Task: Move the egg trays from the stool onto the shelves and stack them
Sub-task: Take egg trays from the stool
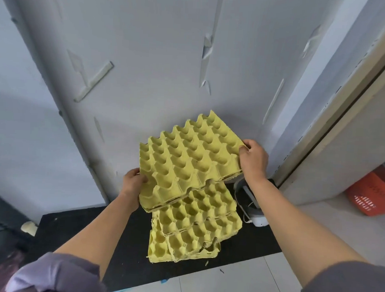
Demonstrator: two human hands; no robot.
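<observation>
Nearest you, an untidy stack of yellow egg trays (194, 225) lies on the black surface (249, 243), its lowest tray close to the front edge. Over the stack's far end you hold the top tray (186, 161) with both hands. Your left hand (132, 185) grips its near-left corner, thumb on top, and your right hand (252, 159) pinches its right corner. Whether it touches the stack cannot be told. A white device (254, 206) stands toward the surface's right rear corner, just beside the stack. Farther right sits an orange basket (370, 193) — behind all of it, the grey wall (157, 67).
</observation>
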